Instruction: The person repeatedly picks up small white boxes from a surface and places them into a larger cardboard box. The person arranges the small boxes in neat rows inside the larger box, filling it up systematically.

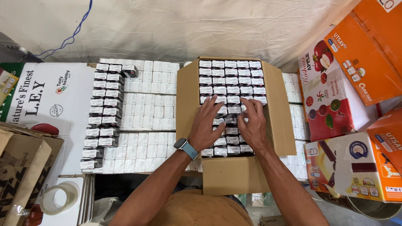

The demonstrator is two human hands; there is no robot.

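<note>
Both hands are laid flat, fingers spread and nothing pinched, on the top layer of small dark boxes (232,85) with white labels that fill an open cardboard carton (274,105). On the left hand (206,124) the fingertips are pressed onto the packed rows near the carton's middle, and a smartwatch (186,147) with a light blue strap is worn on that wrist. On the right hand (254,125) the palm is set down just beside the left hand, the two nearly touching. The carton is placed on a wide bed of small white boxes (148,105), its flaps folded outward. A column of stacked dark boxes (103,115) is seen to the left of it. A roll of clear tape (59,197) is lying at lower left, and orange cartons (383,44) are piled on the right.
</note>
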